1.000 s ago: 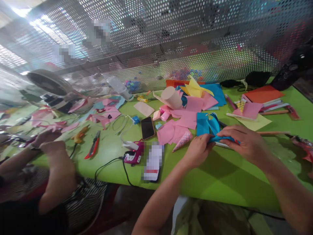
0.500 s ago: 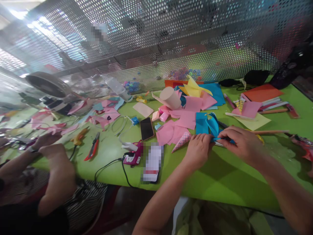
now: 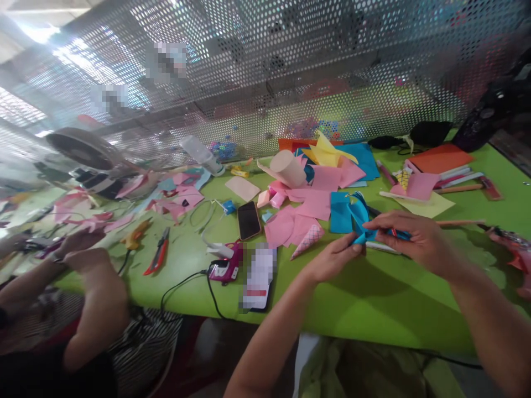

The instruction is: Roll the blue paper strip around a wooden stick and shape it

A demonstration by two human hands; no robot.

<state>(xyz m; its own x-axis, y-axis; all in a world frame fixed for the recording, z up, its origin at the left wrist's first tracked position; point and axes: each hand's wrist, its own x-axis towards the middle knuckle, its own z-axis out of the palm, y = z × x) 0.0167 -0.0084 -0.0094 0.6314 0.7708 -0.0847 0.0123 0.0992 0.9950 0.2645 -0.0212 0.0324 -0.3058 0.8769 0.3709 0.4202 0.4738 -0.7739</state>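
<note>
Low over the green table, my left hand (image 3: pixel 338 257) pinches one end of a thin blue felt-like piece (image 3: pixel 362 236) between thumb and fingers. My right hand (image 3: pixel 415 237) is closed on the same piece from the right, and blue shows beneath its fingers. A small red spot appears at the right fingers; what it is I cannot make out. Just behind the hands lie a flat blue sheet (image 3: pixel 341 213) and a curled blue strip (image 3: pixel 357 210). Left of my left hand rests a pink cone with a criss-cross pattern (image 3: pixel 307 241).
Pink sheets (image 3: pixel 315 205), a pale roll (image 3: pixel 287 167), a dark phone (image 3: pixel 249 220) and a lit phone (image 3: pixel 259 276) lie to the left. Red-handled pliers (image 3: pixel 157 251) and a yellow glue gun (image 3: pixel 135 235) sit near a co-worker's arms (image 3: pixel 97 276). A perforated metal screen (image 3: pixel 249 83) stands behind.
My left hand has turned, its thumb now showing on top of the blue piece. My right hand has shifted slightly right, and more of the blue piece shows between the hands.
</note>
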